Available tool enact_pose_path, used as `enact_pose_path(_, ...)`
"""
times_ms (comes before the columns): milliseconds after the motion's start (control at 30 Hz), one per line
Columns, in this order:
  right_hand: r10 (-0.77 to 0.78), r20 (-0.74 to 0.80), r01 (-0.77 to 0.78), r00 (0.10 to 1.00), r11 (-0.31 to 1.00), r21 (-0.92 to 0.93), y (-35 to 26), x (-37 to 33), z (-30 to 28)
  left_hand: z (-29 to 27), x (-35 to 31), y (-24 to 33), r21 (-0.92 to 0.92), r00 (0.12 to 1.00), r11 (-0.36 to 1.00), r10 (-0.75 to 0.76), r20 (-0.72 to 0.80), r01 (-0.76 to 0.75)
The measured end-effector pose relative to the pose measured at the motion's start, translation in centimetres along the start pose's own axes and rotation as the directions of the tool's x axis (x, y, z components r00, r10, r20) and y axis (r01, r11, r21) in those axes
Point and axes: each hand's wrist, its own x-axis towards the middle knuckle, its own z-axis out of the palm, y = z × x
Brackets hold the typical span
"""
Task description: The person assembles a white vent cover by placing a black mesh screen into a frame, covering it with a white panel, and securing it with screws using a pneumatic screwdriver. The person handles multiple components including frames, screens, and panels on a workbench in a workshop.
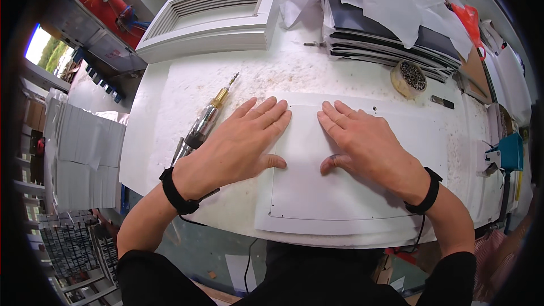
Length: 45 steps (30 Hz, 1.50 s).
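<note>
A flat white panel (334, 195) with small dark holes near its edges lies inside a slightly larger white frame (317, 226) on the worktable. My left hand (249, 139) rests palm down across the panel's left edge, fingers stretched forward and thumb pointing right. On the panel's upper middle lies my right hand (362, 141), also flat, with its fingers spread toward the far edge. Neither hand holds anything. Left of my left hand is a power screwdriver (207, 119) with a brass-coloured nose and a bit pointing away; my wrist partly hides its rear end.
White louvred frames (209, 28) are stacked at the far left. Dark and white sheets (391, 45) pile up at the far right, near a round tub of screws (409, 78) and a small dark block (442, 102). A teal tool (510, 153) sits at the right edge.
</note>
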Motion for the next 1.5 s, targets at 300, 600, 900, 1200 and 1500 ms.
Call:
enact_pose_path(300,-0.048,-0.058,0.051,0.997,0.998,0.047,0.9,-0.6,1.3,-0.7,0.5,0.3,-0.084,0.998,0.995,-0.051,0.036,0.053)
enact_pose_path(600,0.24,-0.091,-0.241,0.967,0.97,-0.002,7.2,-9.7,0.3,-1.7,1.1,1.7,-0.068,0.992,0.992,-0.098,0.078,0.103)
enact_pose_path(900,0.317,-0.157,-0.334,0.935,0.938,-0.093,8.7,-12.6,0.5,-1.7,1.3,2.3,-0.066,0.993,0.994,-0.086,0.083,0.092)
enact_pose_path(1200,0.301,-0.007,-0.3,0.954,0.945,-0.131,8.1,-10.7,-1.4,-1.8,1.5,2.3,0.006,0.984,0.993,-0.122,0.134,0.122)
enact_pose_path(1500,0.117,0.052,-0.106,0.992,0.98,-0.169,6.4,-6.6,-2.1,-2.1,1.8,1.7,-0.144,0.989,0.985,-0.076,0.126,0.094)
